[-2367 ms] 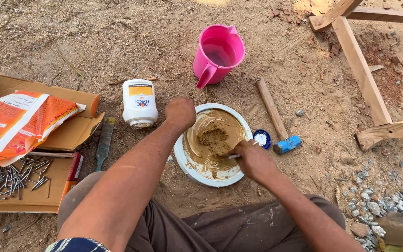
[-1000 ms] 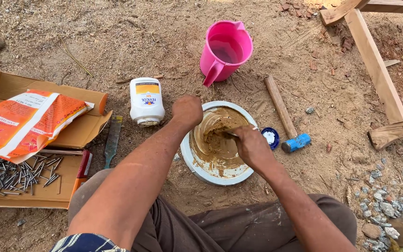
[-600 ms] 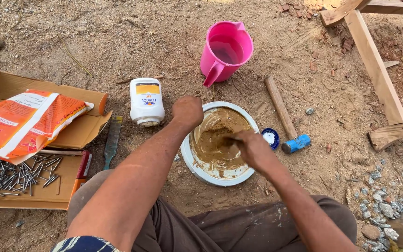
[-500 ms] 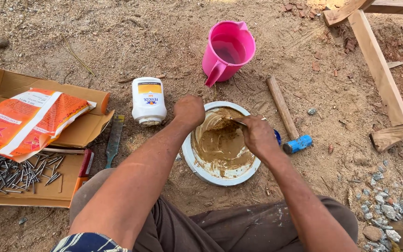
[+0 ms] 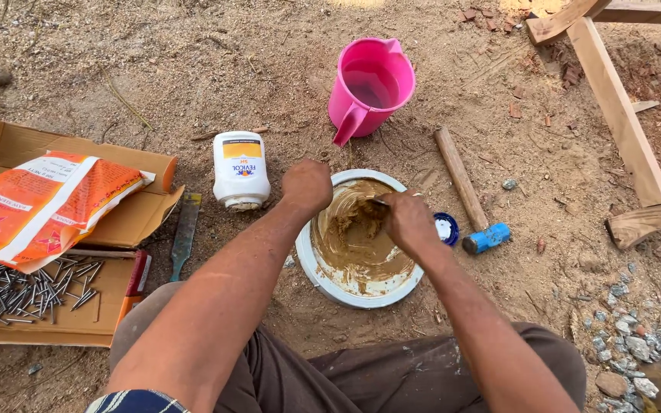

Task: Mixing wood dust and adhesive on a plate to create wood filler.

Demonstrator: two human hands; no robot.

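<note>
Far to my left an open cardboard box [image 5: 116, 229] lies flat on the dirt, with an orange printed bag [image 5: 40, 203] across its upper half and a loose heap of nails [image 5: 17, 287] on its lower flap. Just right of the box a narrow flat tool [image 5: 185, 233] with a greenish blade lies on the ground, and beyond it stands a white plastic bottle [image 5: 240, 170] with a yellow label. My left hand [image 5: 306, 186] is curled into a loose fist on the near-left rim of the white bowl [image 5: 311, 268]; I cannot tell whether the fingers actually pinch the rim or only press against it. The bowl sits on the sand right in front of my knees and holds a thick tan paste [image 5: 357, 245] smeared up its sides. My right hand [image 5: 408, 222] is over the bowl's right half, fingers closed around a thin stirring tool [image 5: 378, 203] whose tip is in the paste. Behind the bowl stands a pink jug [image 5: 372, 84] with liquid inside. Just beside the bowl's right edge is a small blue lid [image 5: 447, 228], then a hammer [image 5: 468, 199] with a wooden handle and a blue head. Farther right, pale timber pieces [image 5: 621, 122] cross the ground.
</note>
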